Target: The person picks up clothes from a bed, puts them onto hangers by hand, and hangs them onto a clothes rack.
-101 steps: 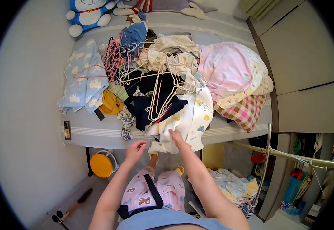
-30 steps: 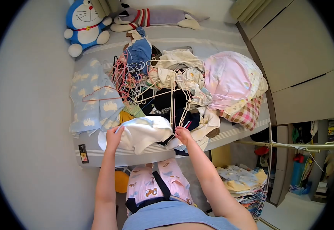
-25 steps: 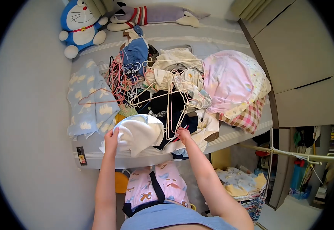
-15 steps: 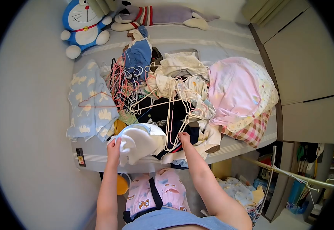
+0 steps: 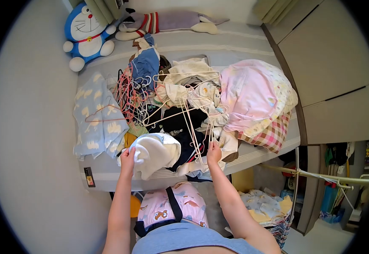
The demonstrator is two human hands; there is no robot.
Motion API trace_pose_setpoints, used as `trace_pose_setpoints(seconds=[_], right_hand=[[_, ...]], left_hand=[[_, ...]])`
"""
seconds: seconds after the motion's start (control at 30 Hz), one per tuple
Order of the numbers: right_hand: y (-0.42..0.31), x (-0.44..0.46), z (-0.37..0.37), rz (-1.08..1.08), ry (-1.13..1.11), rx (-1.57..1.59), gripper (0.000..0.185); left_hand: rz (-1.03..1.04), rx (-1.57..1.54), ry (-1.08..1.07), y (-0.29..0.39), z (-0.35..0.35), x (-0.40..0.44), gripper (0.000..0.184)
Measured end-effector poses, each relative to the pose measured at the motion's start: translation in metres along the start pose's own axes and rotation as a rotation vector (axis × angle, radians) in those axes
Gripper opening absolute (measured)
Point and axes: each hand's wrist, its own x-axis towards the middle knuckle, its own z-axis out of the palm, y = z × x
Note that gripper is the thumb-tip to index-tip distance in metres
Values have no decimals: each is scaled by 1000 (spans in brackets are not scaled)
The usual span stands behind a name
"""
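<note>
My left hand (image 5: 127, 160) is closed on the edge of a white garment (image 5: 157, 154) with pale blue trim, which hangs bunched over the near side of the bed. In my right hand (image 5: 213, 154) is the end of a cream clothes hanger (image 5: 189, 129). Several such hangers overlap there, so how many the fingers hold is unclear. Below them lie dark clothes (image 5: 187, 148) and a cream garment (image 5: 228, 143). Behind my left hand, a tangle of pink, white and black hangers (image 5: 130, 95) rests on the bed.
A pale blue patterned cloth (image 5: 95, 114) with one pink hanger lies at left. Pink bedding (image 5: 248, 93) and a checked pillow (image 5: 273, 135) are at right. Plush toys (image 5: 89, 36) sit along the back. A metal rack rail (image 5: 341, 178) stands at lower right.
My right hand has moved slightly right with the hanger, which now slants more. The white garment stays in my left hand. The whole view has shifted a little.
</note>
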Motion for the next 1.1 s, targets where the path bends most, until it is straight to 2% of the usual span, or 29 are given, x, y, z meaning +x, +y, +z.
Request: trace_pose_setpoints(seconds=[0.03,0.17,0.3,0.43,0.5,0.57,0.63,0.67,0.73,0.77,0.83,0.87,0.9,0.97,1.1], right_hand=[[-1,-6,-8,-84,59,-12,28],[-18,-37,-57,-84,-119,-217,25],[-21,-73,-73,-211,-64,233,16],[-37,-102,-102,-115,-155,320,15],[-39,-119,-105,-116,-126,468,13],[-37,-133,-109,-100,-192,535,13],[-64,-135,-111,-270,-162,630,10],[-88,-132,-109,-315,-154,692,11],[-130,-125,-110,-305,-326,840,28],[-145,-121,-110,-249,-504,920,41],[-171,-114,-113,-389,-493,523,45],[-182,-113,-118,-401,-482,438,43],[-188,-112,-121,-430,-469,377,30],[-187,-118,-119,-436,-421,511,23],[-189,-129,-156,-201,-612,618,21]], left_hand=[[3,1,-14,-2,-2,1,21],[26,1,-81,-3,-10,4,21],[57,4,-79,21,-10,-13,20],[124,-8,-76,42,-20,-23,21],[165,12,-66,50,-29,-22,22],[333,203,-88,62,-43,-20,23],[431,350,-139,82,-56,-23,23],[444,400,-182,92,-61,-27,23],[464,466,-257,105,-73,-31,22],[474,481,-292,107,-79,-28,22],[456,484,-301,109,-92,-24,23],[428,472,-273,110,-97,-22,23],[404,458,-248,112,-102,-20,23],[390,360,-215,113,-111,-18,24],[382,26,-137,110,-119,-14,23]])
